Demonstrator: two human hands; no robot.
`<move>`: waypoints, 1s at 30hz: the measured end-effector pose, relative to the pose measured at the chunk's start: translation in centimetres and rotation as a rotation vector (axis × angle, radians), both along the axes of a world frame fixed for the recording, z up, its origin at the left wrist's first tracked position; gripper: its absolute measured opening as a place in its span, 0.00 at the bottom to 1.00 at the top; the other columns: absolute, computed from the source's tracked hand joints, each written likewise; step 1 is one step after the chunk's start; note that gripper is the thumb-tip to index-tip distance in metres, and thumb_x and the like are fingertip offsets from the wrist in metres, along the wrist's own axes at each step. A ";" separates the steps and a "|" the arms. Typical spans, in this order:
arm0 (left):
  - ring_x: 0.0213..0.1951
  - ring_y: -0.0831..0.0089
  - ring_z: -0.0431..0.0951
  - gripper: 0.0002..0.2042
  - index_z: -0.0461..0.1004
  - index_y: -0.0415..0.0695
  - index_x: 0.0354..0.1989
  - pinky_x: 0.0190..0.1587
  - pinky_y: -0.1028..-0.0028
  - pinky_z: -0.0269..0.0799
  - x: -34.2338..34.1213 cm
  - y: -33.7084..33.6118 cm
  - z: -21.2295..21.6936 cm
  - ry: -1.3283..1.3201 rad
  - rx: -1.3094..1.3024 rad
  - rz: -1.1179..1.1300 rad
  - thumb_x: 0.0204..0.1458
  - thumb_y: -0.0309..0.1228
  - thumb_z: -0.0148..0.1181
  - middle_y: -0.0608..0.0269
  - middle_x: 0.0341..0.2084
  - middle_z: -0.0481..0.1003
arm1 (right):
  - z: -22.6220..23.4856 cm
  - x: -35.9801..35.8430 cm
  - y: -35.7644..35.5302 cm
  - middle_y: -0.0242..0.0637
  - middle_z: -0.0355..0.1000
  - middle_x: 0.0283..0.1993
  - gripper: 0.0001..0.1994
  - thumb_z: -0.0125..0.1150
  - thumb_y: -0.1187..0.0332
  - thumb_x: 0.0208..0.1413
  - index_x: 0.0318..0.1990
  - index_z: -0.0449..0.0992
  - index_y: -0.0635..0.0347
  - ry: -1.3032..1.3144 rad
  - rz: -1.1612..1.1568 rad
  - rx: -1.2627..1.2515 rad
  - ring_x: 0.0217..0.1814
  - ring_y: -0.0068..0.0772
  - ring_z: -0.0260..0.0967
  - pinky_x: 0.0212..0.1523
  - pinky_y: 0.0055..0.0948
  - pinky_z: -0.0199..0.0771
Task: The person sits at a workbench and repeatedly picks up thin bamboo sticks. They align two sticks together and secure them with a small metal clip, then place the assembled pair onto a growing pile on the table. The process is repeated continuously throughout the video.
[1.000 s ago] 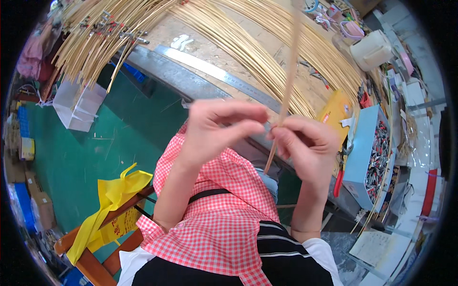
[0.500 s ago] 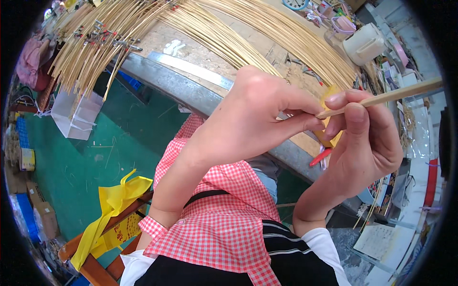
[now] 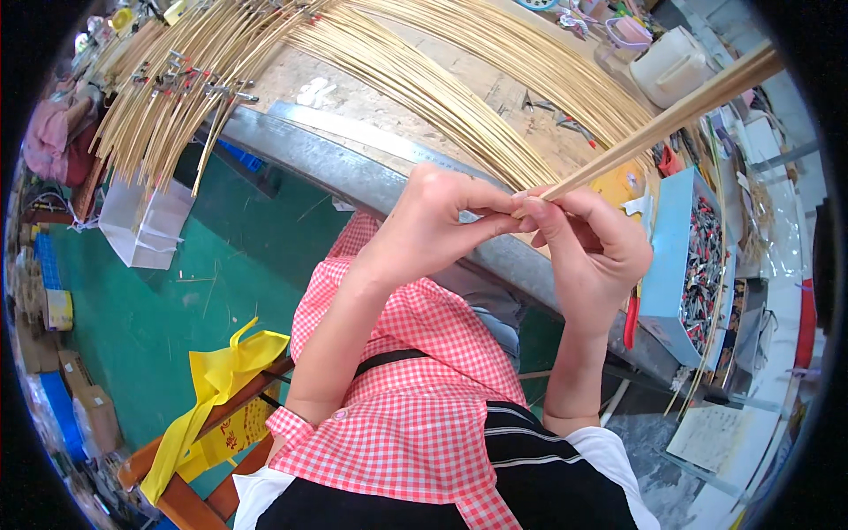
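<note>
A long pale bamboo strip (image 3: 671, 122) runs from the upper right down to my fingers. Lines along its length leave it unclear whether it is one piece or several together. My right hand (image 3: 596, 252) pinches it near its lower end between thumb and fingers. Thumb and forefinger of my left hand (image 3: 433, 225) are closed at the very tip, touching the right fingertips, which partly hide that end. Both hands are raised in front of the bench's metal edge (image 3: 353, 168).
Long bamboo strips (image 3: 424, 84) lie across the bench, beside a metal ruler (image 3: 336, 132). More strips with small clips (image 3: 190, 79) overhang at left. A blue box of clips (image 3: 662, 283), a red-handled tool (image 3: 631, 320) and a white jug (image 3: 671, 69) are at right. A wooden chair (image 3: 146, 459) stands lower left.
Both hands have moved left with the bamboo strip, and its far end now points more steeply upward. The blue box of clips has come into fuller view.
</note>
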State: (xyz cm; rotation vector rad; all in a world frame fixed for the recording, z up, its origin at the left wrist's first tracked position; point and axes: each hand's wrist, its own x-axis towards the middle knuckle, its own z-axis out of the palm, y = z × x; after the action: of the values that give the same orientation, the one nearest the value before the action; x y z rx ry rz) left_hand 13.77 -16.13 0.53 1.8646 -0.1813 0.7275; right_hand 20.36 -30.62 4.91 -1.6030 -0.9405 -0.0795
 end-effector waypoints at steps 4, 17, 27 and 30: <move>0.28 0.70 0.79 0.06 0.79 0.37 0.33 0.31 0.75 0.72 -0.4 -0.2 0.0 0.015 0.014 0.075 0.44 0.21 0.63 0.57 0.24 0.78 | 0.1 -0.2 0.5 0.36 0.75 0.26 0.03 0.63 0.80 0.48 0.30 0.76 0.70 0.029 -0.053 0.064 0.26 0.19 0.72 0.26 0.16 0.71; 0.22 0.84 0.64 0.06 0.78 0.35 0.36 0.23 0.81 0.57 -2.9 2.3 -2.7 0.111 -0.239 0.501 0.54 0.21 0.55 0.66 0.20 0.72 | -4.5 9.1 6.1 0.48 0.74 0.28 0.11 0.56 0.68 0.54 0.34 0.77 0.69 -0.168 -0.141 -0.295 0.29 0.40 0.74 0.31 0.34 0.71; 0.23 0.87 0.60 0.08 0.78 0.34 0.36 0.24 0.83 0.54 -2.8 2.1 -3.6 0.193 -0.521 0.335 0.56 0.25 0.55 0.72 0.23 0.72 | -9.0 19.5 9.0 0.61 0.71 0.35 0.09 0.57 0.73 0.45 0.30 0.75 0.73 -0.572 -0.328 -0.949 0.39 0.58 0.71 0.42 0.45 0.71; 0.19 0.89 0.57 0.09 0.79 0.36 0.36 0.20 0.84 0.49 -2.5 1.8 -3.9 0.177 -0.546 0.302 0.56 0.27 0.54 0.76 0.17 0.66 | -8.8 19.0 7.9 0.57 0.72 0.34 0.10 0.57 0.74 0.44 0.34 0.75 0.73 -0.439 -0.174 -0.792 0.39 0.52 0.72 0.42 0.37 0.72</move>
State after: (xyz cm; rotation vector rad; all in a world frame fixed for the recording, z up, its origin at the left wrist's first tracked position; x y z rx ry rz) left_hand 11.26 -14.34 -3.40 1.4289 0.3879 0.7215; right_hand 39.33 -22.71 -3.91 -2.4656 -1.2547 -0.2037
